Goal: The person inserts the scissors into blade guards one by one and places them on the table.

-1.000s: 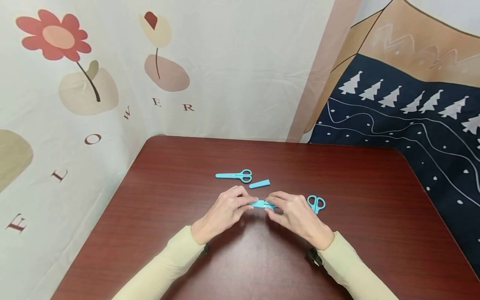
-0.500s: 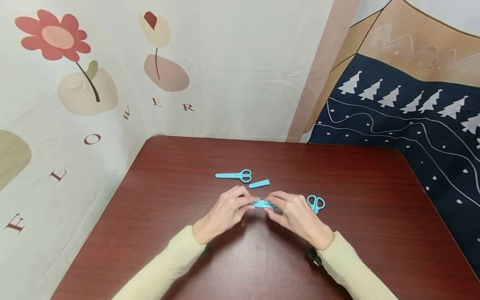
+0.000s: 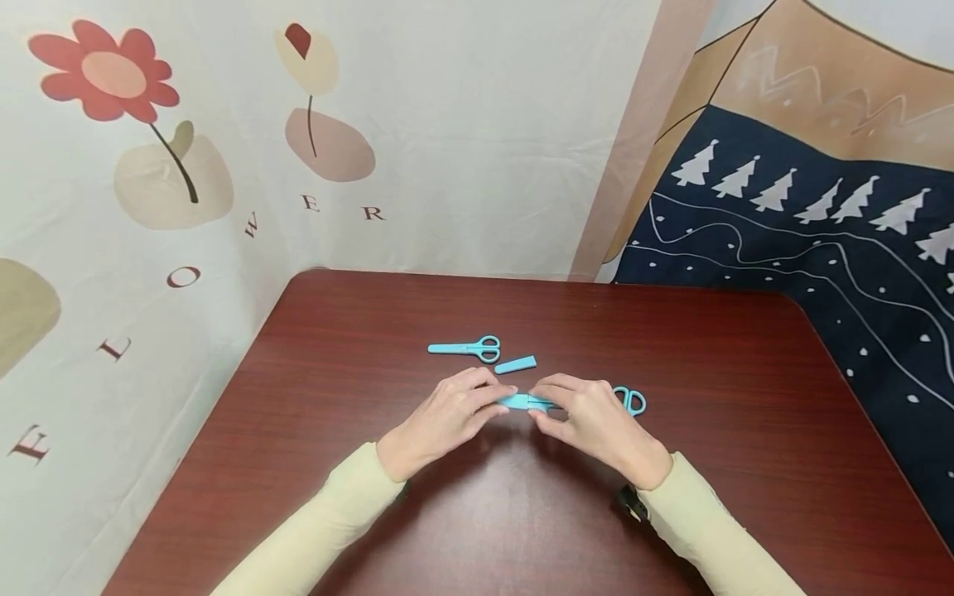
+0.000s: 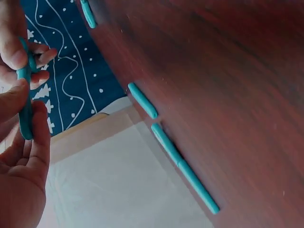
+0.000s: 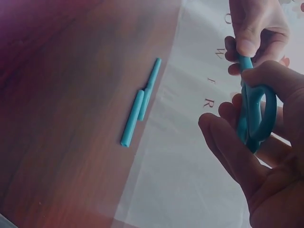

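Scissors (image 3: 540,403) show just below centre in my head view, long axis running left to right; I have the left hand (image 3: 447,414) pinching the cap (image 3: 516,401), the right hand (image 3: 596,422) gripping the handle end.

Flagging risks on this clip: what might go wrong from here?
The left hand pinches a slim blade cover, so its grip might slip. The right hand, gripping the held scissors, could bump the other scissors lying partly hidden beside it.
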The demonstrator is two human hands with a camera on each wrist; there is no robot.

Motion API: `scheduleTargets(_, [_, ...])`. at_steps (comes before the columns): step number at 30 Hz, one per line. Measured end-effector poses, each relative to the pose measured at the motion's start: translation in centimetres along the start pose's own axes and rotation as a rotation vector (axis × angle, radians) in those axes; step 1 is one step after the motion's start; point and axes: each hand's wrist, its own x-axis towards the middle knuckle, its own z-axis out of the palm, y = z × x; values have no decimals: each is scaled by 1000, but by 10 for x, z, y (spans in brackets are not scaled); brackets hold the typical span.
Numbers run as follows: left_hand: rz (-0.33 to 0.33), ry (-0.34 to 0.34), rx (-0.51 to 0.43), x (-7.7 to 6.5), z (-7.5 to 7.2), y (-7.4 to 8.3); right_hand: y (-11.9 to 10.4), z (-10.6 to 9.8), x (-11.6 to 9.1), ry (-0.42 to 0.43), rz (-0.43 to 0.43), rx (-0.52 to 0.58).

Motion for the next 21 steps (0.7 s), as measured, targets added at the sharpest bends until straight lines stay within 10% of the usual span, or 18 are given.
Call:
scheduleTargets(13, [-61,-12,76,-4,1,1,-3,3,-3,-45,163,4])
scheduleTargets(21, [23,34,142,-5,7,-1,-6,5,0,-42,135,17])
